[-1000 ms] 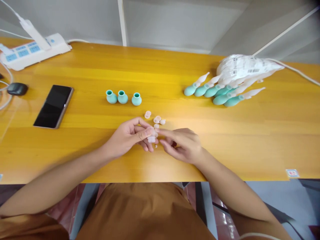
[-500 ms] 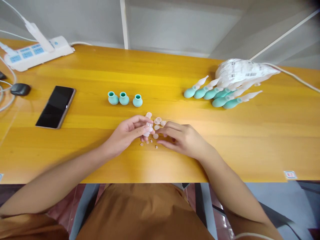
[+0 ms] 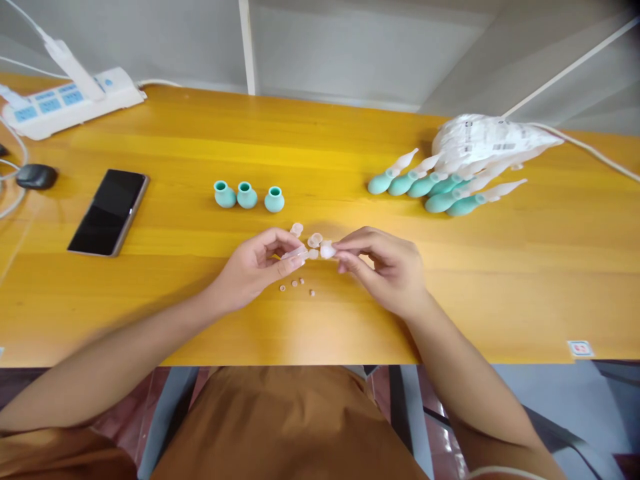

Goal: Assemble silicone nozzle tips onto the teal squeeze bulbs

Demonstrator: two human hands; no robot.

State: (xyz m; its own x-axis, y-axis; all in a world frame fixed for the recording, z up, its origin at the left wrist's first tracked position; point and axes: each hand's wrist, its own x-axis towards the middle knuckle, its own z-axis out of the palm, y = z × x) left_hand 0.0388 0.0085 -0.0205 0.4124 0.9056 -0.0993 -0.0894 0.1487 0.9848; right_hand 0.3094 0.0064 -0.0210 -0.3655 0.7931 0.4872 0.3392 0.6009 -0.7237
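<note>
My left hand point(image 3: 260, 263) is closed around a clear plastic piece point(image 3: 295, 254), held between thumb and fingers. In a pinch, my right hand point(image 3: 385, 267) grips a small whitish translucent cap point(image 3: 327, 251) just to the right of it; the two pieces are apart. On the table around them lie several translucent round plastic parts point(image 3: 315, 239). Closer to the front edge are several tiny pinkish rings point(image 3: 295, 283). Beyond my hands stand three teal rubber bulbs point(image 3: 247, 196) with open necks.
Several teal bulbs with long translucent nozzles point(image 3: 417, 185) lie at the right, beside a white plastic bag point(image 3: 475, 141). On the left are a black phone point(image 3: 107, 213), a black mouse point(image 3: 37, 177) and a power strip point(image 3: 85, 103) with cables.
My right hand has lifted a small cap from the table and now pinches it near the left hand. The clear piece in my left hand has been turned flatter.
</note>
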